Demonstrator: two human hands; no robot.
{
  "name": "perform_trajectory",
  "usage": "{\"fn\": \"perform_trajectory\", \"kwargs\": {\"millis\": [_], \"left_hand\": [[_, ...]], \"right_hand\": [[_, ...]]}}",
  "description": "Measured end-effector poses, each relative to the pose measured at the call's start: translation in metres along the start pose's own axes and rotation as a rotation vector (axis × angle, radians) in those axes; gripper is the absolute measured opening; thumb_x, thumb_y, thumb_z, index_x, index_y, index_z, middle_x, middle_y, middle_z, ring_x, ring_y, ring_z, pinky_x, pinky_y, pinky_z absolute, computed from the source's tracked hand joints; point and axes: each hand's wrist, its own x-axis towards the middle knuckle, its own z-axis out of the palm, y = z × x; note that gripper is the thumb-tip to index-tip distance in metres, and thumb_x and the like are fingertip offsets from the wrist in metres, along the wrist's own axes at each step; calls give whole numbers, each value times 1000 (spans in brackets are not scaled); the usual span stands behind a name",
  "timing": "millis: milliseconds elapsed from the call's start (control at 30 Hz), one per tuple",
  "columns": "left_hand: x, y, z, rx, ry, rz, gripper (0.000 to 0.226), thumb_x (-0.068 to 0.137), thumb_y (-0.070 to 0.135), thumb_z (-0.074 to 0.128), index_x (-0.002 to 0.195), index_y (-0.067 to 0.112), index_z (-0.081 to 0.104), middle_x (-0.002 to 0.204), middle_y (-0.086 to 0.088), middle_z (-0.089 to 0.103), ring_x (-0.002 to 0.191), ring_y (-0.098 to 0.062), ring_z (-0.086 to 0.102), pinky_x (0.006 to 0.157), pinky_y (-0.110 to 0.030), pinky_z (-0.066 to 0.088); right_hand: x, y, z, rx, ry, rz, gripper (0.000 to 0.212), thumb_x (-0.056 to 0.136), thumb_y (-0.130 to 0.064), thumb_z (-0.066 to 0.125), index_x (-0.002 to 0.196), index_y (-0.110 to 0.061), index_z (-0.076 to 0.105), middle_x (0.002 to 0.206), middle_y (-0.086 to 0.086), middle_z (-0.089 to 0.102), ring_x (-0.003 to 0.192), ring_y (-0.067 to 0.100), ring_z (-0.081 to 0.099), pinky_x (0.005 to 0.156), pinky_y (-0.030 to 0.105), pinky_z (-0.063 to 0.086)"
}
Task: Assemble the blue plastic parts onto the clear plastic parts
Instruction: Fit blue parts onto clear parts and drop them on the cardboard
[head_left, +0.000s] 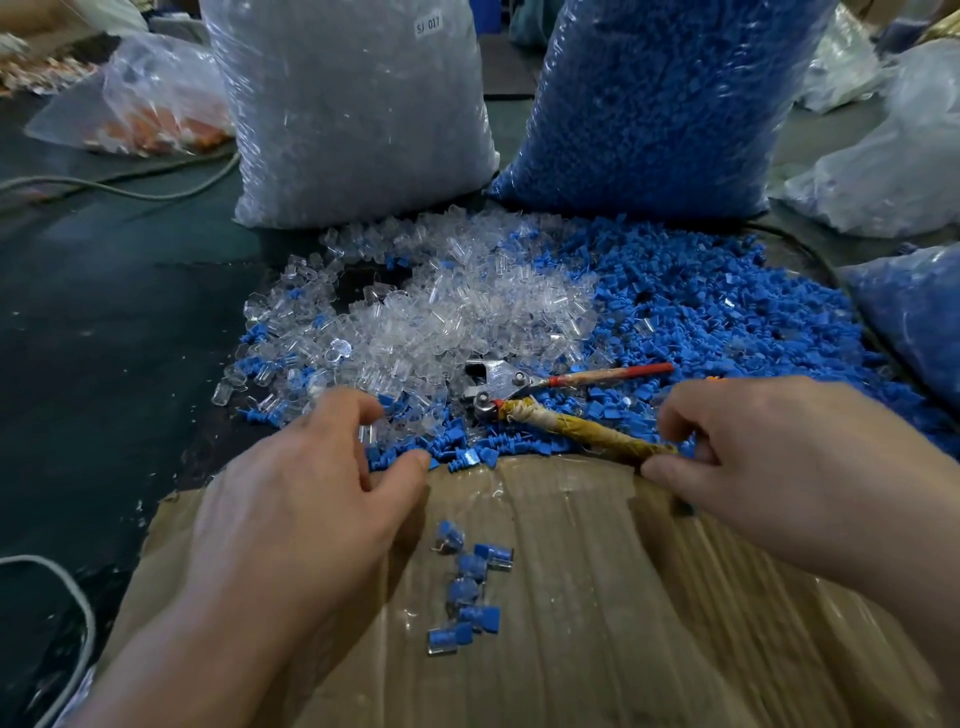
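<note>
Loose clear plastic parts (441, 312) lie heaped in the middle, and a wide spread of blue plastic parts (727, 312) lies to their right. Several assembled blue-in-clear pieces (467, 577) rest on the cardboard sheet (597, 597) in front of me. My left hand (311, 499) hovers at the near edge of the heap, its index finger and thumb curved and apart over mixed parts. My right hand (769, 457) reaches into the blue parts with curled fingers. Its thumb and fingertips flank the end of the pliers' yellow handle (587, 428). What they hold is hidden.
Pliers (498, 384) with one red and one yellow-wrapped handle lie between my hands. Behind the heaps stand a big bag of clear parts (353, 104) and a big bag of blue parts (665, 104). More bags sit at the right and far left. A cable (78, 613) curves at lower left.
</note>
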Motion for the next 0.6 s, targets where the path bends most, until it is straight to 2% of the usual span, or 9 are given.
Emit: {"fn": "perform_trajectory", "kwargs": {"millis": [67, 167, 233, 333, 433, 567, 600], "left_hand": [[0, 0, -2, 95, 27, -64, 61, 78, 77, 41, 126, 40, 44, 83, 14, 61, 70, -5, 54, 64, -31, 49], [3, -1, -4, 177, 69, -156, 75, 77, 76, 50, 138, 33, 38, 123, 1, 53, 84, -13, 45, 71, -35, 45], [5, -1, -4, 242, 20, -184, 82, 78, 77, 51, 143, 31, 35, 132, -3, 44, 86, -13, 42, 69, -34, 43], [6, -1, -3, 304, -90, -156, 81, 82, 79, 46, 146, 31, 34, 133, 1, 44, 90, -9, 40, 75, -32, 51], [6, 2, 1, 236, -90, -59, 68, 89, 70, 47, 146, 35, 39, 130, 8, 46, 94, -6, 42, 83, -31, 50], [6, 5, 9, 121, -63, 82, 45, 95, 50, 54, 137, 35, 53, 115, 13, 51, 94, -7, 49, 77, -28, 42], [6, 6, 10, 96, -53, 102, 41, 95, 47, 56, 134, 34, 57, 113, 14, 51, 93, -7, 49, 76, -27, 39]], "right_hand": [[-8, -1, 12, -29, -59, 8, 35, 85, -71, 40, 94, -37, 40, 78, -15, 54, 74, 7, 54, 65, 31, 50], [-17, -2, 32, 8, -51, 38, 42, 79, -77, 31, 95, -38, 28, 81, -14, 54, 75, 11, 56, 66, 33, 51], [-19, -2, 44, 30, 1, 43, 41, 78, -74, 26, 93, -36, 27, 82, -12, 52, 72, 13, 56, 63, 34, 50], [-19, -6, 54, 59, 56, -4, 26, 88, -63, 32, 95, -39, 28, 86, -13, 51, 64, 11, 49, 58, 34, 49], [-12, -11, 58, 72, 68, -75, 10, 97, -43, 41, 96, -37, 32, 85, -12, 46, 69, 14, 52, 61, 36, 51], [10, -24, 56, 64, 66, -179, 18, 98, -27, 45, 88, -34, 32, 77, -12, 36, 63, 12, 41, 52, 32, 34], [15, -28, 55, 74, 67, -213, 18, 98, -27, 45, 86, -32, 33, 77, -11, 37, 64, 14, 42, 52, 32, 35]]}}
